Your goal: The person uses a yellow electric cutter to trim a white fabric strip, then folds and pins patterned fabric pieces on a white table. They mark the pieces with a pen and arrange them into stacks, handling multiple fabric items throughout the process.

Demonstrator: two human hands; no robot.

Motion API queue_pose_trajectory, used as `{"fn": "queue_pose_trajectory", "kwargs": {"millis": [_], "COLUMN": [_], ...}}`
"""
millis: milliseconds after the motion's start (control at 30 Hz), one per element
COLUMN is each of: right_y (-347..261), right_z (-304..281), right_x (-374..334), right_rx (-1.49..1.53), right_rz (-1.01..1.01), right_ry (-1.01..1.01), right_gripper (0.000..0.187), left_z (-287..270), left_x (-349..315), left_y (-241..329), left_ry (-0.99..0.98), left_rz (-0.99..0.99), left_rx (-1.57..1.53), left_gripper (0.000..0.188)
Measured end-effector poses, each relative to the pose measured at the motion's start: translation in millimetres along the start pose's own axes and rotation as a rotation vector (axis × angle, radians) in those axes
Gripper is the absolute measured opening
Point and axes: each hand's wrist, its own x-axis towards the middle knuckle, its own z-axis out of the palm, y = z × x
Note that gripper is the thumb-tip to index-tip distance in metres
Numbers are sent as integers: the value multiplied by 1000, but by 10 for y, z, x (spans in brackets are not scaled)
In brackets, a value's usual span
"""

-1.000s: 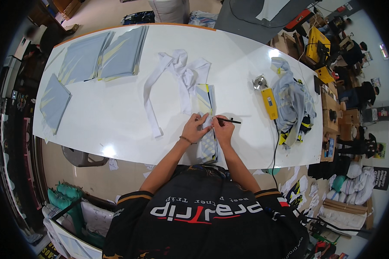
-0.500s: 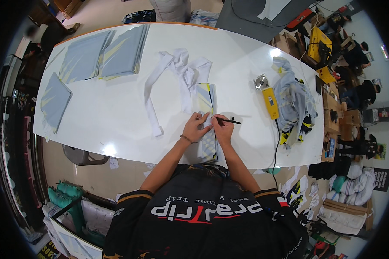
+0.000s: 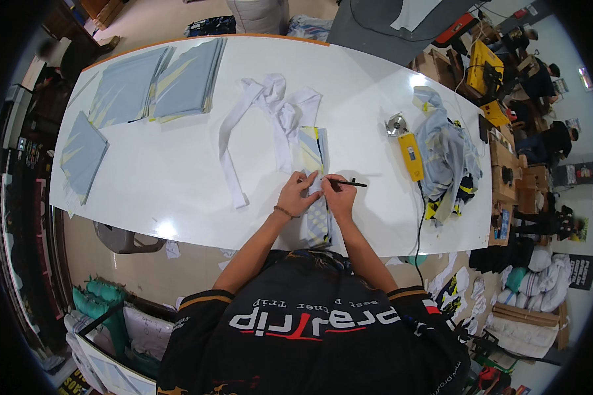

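At the left end of the white counter (image 3: 165, 158) lies a grey panel (image 3: 84, 158). To its right, near the far edge, two grey-and-yellow stacks (image 3: 126, 89) lie side by side. A loose white strip (image 3: 229, 155) occupies the middle. The left hand (image 3: 299, 196) rests on the patterned cloth (image 3: 319, 227), thumb and index finger spread. The cloth lies lengthwise in front of the person, between counter edge and white strip. The right hand (image 3: 339, 196), at the cloth's right side, pinches a black pen (image 3: 353, 184); tip contact cannot be determined. Farther right, a yellow cutter (image 3: 411, 158) lies beside a crumpled fabric heap (image 3: 445, 148).
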Motion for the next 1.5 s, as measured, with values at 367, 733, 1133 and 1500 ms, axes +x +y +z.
{"fn": "queue_pose_trajectory", "kwargs": {"millis": [367,733,1133,1500], "right_y": [11,-83,-26,-21], "right_z": [-39,-59,-47,-109], "right_x": [-106,-102,-102,-230], "right_rx": [-38,-3,-9,50], "right_rz": [-77,-75,-59,-47], "right_ry": [24,-71,-16,-59], "right_gripper": [19,14,14,15], "left_z": [7,4,10,16], "left_x": [-2,0,-3,-2], "left_y": [-25,-40,-29,-35], "left_ry": [-6,-17,-13,5], "left_rz": [-19,-35,-46,-12], "left_rx": [-1,-17,-25,-36], "left_gripper": [67,69,67,66]}}
